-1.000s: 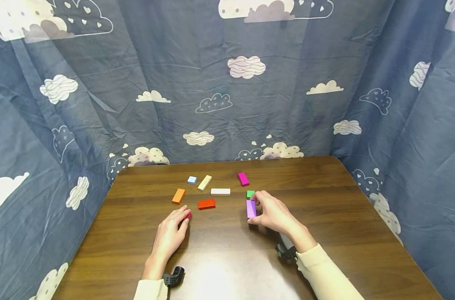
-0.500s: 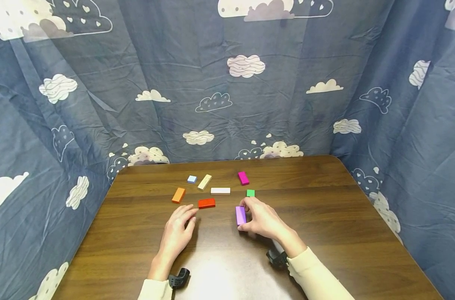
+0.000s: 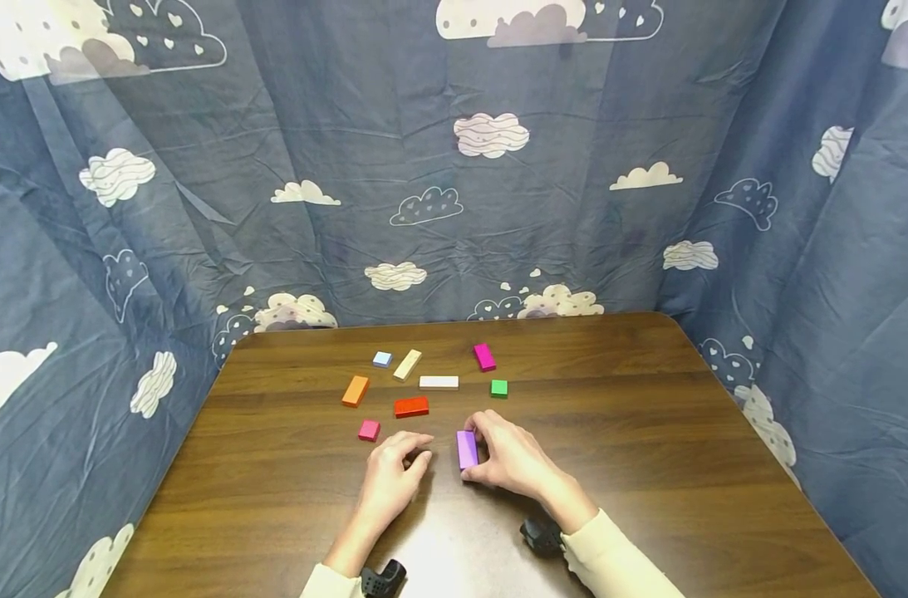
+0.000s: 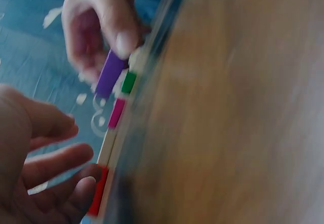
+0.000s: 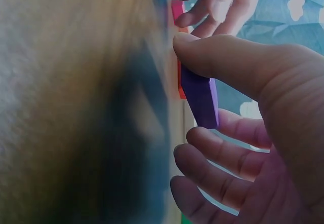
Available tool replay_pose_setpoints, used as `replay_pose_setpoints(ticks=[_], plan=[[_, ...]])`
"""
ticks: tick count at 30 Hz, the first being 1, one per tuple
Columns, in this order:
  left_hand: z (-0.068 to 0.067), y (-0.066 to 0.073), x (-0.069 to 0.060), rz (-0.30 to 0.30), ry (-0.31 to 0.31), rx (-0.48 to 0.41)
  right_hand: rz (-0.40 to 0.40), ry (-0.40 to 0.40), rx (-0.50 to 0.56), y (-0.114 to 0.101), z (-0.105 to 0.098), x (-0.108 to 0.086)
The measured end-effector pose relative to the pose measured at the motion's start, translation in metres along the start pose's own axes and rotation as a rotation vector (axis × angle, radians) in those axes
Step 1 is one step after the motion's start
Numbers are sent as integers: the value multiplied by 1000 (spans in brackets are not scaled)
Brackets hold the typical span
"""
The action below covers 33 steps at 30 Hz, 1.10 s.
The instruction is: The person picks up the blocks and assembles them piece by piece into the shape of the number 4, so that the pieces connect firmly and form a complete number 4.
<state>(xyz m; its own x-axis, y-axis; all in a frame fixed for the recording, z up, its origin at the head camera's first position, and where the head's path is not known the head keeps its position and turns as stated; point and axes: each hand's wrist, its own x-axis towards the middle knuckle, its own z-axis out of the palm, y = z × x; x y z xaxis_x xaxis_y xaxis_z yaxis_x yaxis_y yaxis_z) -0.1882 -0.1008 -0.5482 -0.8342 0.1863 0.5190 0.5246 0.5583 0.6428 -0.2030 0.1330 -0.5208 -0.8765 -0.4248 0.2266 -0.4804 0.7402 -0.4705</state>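
Between thumb and fingers, my right hand (image 3: 512, 455) pinches a purple block (image 3: 467, 449) by its two short ends. In the right wrist view the purple block (image 5: 200, 98) appears lifted off the table. My left hand (image 3: 392, 472) hovers to the left of it, its fingers loosely bent with nothing between them. A small crimson block (image 3: 369, 430) lies beyond the left hand, apart from its fingers. The red block (image 3: 412, 407) rests a little past both hands.
Farther back on the wooden table (image 3: 648, 432) lie an orange block (image 3: 355, 391), a light blue block (image 3: 382, 360), a cream block (image 3: 407, 365), a white block (image 3: 439, 383), a magenta block (image 3: 485, 357) and a green block (image 3: 499, 389). A cloud-patterned curtain (image 3: 394, 241) hangs behind.
My right hand has carried the purple block left and nearer to me, away from the green block. My left hand has let go of the crimson block and moved right.
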Motion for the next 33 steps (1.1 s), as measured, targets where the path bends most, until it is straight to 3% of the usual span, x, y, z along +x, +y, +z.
replay_pose_setpoints(ticks=[5, 10, 21, 33], plan=[[15, 10, -4, -159, -55, -141, -5, -7, -8, -3, 6, -5], [23, 15, -6, -256, -84, -142, -5, -18, -18, -5, 10, -6], [33, 17, -6, -286, -93, -94, 4, -19, -42, -4, 16, -8], [35, 14, -8, -280, -87, -87, -15, -40, 22, 6, 13, -11]])
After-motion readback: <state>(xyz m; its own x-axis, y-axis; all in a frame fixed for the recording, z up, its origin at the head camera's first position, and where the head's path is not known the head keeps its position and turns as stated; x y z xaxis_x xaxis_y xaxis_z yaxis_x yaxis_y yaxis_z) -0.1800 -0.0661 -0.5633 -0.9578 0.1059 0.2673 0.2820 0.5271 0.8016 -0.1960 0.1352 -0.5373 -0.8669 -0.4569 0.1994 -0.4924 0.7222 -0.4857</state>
